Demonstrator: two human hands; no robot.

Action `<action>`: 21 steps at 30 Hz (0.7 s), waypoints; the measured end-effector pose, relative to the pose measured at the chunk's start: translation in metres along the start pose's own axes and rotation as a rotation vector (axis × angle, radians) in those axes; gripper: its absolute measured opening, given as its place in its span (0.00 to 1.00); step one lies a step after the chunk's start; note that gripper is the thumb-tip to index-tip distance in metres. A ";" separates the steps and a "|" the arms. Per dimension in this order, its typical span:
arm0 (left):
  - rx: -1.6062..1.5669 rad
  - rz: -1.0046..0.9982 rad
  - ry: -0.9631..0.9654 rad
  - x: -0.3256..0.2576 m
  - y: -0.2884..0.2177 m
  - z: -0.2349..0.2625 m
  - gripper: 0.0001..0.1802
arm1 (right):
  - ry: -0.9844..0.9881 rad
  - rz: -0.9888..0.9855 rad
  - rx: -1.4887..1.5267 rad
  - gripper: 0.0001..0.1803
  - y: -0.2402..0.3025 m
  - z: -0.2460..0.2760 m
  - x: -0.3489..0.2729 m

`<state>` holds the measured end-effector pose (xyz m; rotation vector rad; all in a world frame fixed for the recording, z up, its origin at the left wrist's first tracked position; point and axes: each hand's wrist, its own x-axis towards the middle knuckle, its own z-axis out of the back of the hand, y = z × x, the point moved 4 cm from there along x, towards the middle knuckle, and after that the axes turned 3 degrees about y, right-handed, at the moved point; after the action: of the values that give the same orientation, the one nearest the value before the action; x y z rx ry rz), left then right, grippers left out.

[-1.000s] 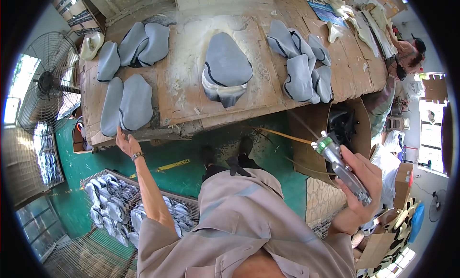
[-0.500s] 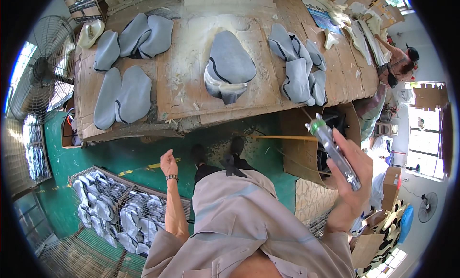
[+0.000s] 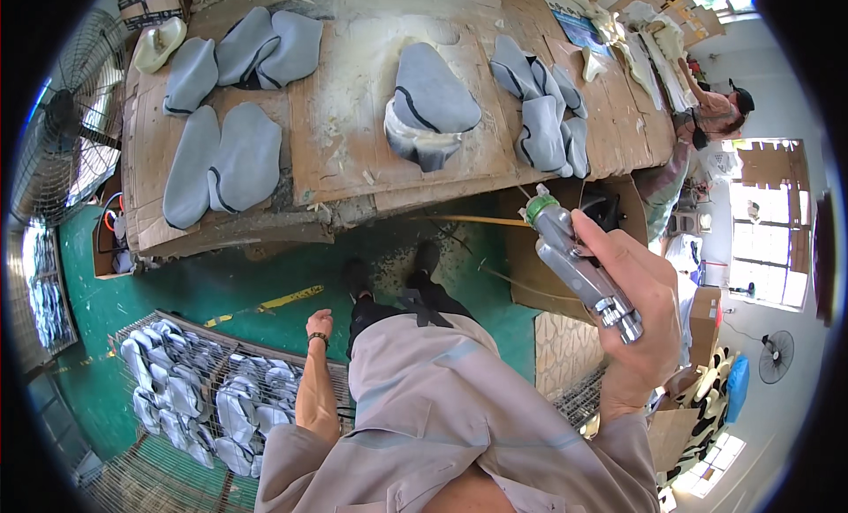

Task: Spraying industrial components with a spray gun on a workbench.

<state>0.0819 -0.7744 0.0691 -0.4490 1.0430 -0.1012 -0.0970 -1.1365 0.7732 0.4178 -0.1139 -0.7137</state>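
My right hand [image 3: 638,292] is wrapped round a silver-grey hand tool [image 3: 579,261] with a green collar, a thin tip and chrome fittings at its lower end. It is raised in front of the box at the bench's right. My left hand [image 3: 319,325], with a band on the wrist, hangs low beside my leg. Its fingers look loosely curled and nothing shows in them. Ahead on the bench, a grey rounded padded piece with black edging [image 3: 433,89] rests on a white-and-grey block-like piece [image 3: 426,144]; how they join is hidden.
More grey padded pieces lie left [image 3: 243,155] and right [image 3: 541,129] on the cardboard-covered bench [image 3: 349,173]. Below its right edge stands a cardboard box [image 3: 530,279]. A wire rack [image 3: 199,336] with several grey pieces is at my left. Another person [image 3: 717,115] is far right.
My right hand has moved slightly left and the tool's chrome end has turned into view. My left hand has dropped a little. The bench has shifted in view.
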 end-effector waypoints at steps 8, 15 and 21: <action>0.031 -0.241 -0.084 0.002 -0.049 0.022 0.16 | -0.085 0.022 -0.063 0.34 0.025 -0.007 -0.031; -0.329 -0.646 -0.199 -0.037 -0.211 0.047 0.14 | 0.012 0.102 0.045 0.42 -0.017 0.003 -0.066; -0.411 -0.935 -0.310 -0.096 -0.392 0.055 0.14 | -0.043 -0.299 0.200 0.28 -0.076 0.013 -0.102</action>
<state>0.1305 -1.0837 0.3291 -1.2641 0.4734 -0.6341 -0.2228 -1.1253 0.7581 0.6186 -0.1666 -1.0109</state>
